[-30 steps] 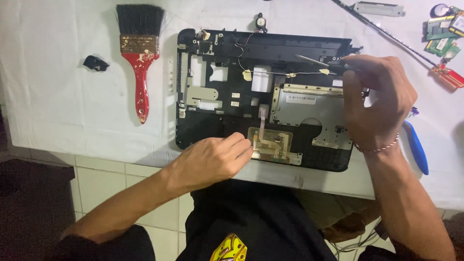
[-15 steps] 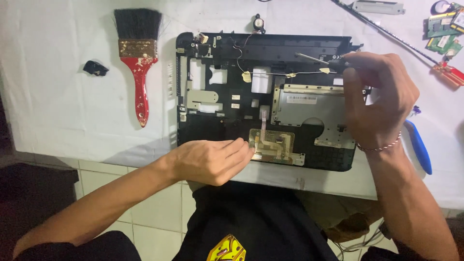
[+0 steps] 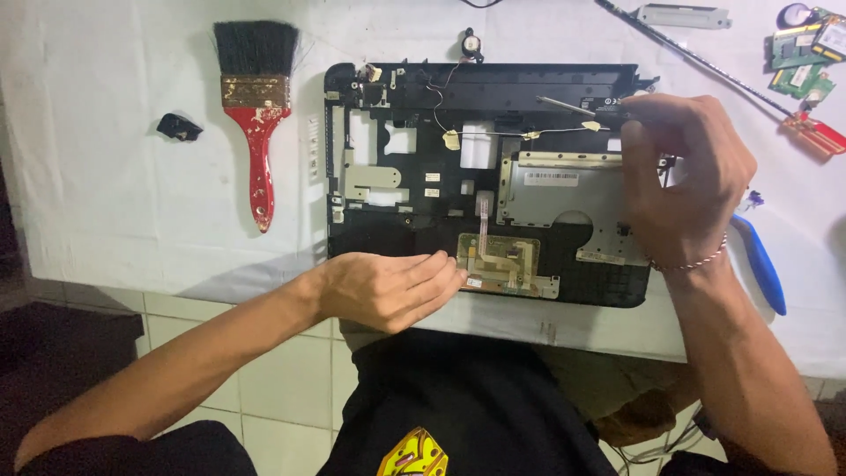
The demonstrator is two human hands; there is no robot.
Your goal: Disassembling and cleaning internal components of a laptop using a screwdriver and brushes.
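1. I see a stripped black laptop base shell (image 3: 493, 176) lying flat on the white table cover (image 3: 106, 176), its front edge at the table's near edge.
2. Left hand (image 3: 388, 286): palm down, fingers straight and together, nothing gripped. Fingertips (image 3: 454, 269) rest on the shell's front lip, touching the left edge of the gold touchpad board (image 3: 502, 260).
3. Right hand (image 3: 679, 181): curled shut around a screwdriver (image 3: 582, 109), pinched near the handle. The thin metal shaft points left and lies over the shell's upper right part.
4. I can't tell whether the tip touches the shell.
5. A silver metal plate (image 3: 564, 189) sits in the shell just left of the right hand; a thin bracelet (image 3: 692, 262) is on that wrist.
6. Red-handled paintbrush (image 3: 256, 106) lies left of the shell, bristles away from me, well apart from both hands.
7. Small black part (image 3: 179, 127) lies further left.
8. Blue tool (image 3: 762, 264) lies right of the right wrist; green circuit boards (image 3: 802, 62) sit at the top right.
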